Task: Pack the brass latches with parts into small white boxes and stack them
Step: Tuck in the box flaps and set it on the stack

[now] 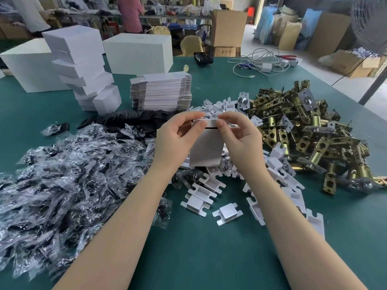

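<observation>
Small white box [206, 147] upright between both hands, left hand [173, 141] gripping its side, right hand [240, 139] pinching its top flap

The green table [209, 258] is bare near the person, between the two arms. To the left lies a big heap of clear bags [62, 174]. To the right sits a pile of brass latches [303, 130]. White inserts [209, 185] are scattered in the middle. Behind them stand flat cards [161, 93] and a leaning stack of boxes [83, 68].
</observation>
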{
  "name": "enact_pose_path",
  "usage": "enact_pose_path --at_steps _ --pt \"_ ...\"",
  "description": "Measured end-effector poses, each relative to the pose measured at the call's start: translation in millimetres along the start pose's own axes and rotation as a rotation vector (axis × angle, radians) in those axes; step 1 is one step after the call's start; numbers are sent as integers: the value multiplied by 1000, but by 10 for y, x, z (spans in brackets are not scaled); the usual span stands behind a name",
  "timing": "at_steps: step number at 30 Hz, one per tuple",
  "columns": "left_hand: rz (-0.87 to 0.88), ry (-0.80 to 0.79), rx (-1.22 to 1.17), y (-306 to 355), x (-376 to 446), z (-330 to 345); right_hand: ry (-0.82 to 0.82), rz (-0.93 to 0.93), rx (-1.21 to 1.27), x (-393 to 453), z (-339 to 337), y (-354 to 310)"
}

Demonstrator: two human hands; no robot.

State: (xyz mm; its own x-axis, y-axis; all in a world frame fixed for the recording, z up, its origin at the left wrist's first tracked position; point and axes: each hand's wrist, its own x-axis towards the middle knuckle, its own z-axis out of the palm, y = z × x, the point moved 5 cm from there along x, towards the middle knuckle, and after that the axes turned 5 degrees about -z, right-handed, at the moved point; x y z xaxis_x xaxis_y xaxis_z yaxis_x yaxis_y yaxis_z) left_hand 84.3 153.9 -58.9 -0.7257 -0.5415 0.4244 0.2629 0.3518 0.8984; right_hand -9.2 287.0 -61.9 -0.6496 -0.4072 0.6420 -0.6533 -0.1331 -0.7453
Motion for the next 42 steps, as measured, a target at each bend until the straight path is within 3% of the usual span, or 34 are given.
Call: enact_pose_path --at_steps 17,25,31,35,37,42 --pt "20 -35 -14 -87 21 -50 -80 21 13 26 -61 -1" --pt "57 -28 13 -120 26 -46 -121 -87 -84 -7 -100 32" --pt "60 -75 33 -155 11 -15 -182 0 -68 -67 17 63" --pt "-124 -188 105 -326 -47 38 -295 107 -134 -203 125 216" --pt "-224 -263 261 -432 -68 26 -348 128 -188 -257 127 264" --pt "-243 -349 424 -393 -93 22 -371 102 -309 -295 97 289"
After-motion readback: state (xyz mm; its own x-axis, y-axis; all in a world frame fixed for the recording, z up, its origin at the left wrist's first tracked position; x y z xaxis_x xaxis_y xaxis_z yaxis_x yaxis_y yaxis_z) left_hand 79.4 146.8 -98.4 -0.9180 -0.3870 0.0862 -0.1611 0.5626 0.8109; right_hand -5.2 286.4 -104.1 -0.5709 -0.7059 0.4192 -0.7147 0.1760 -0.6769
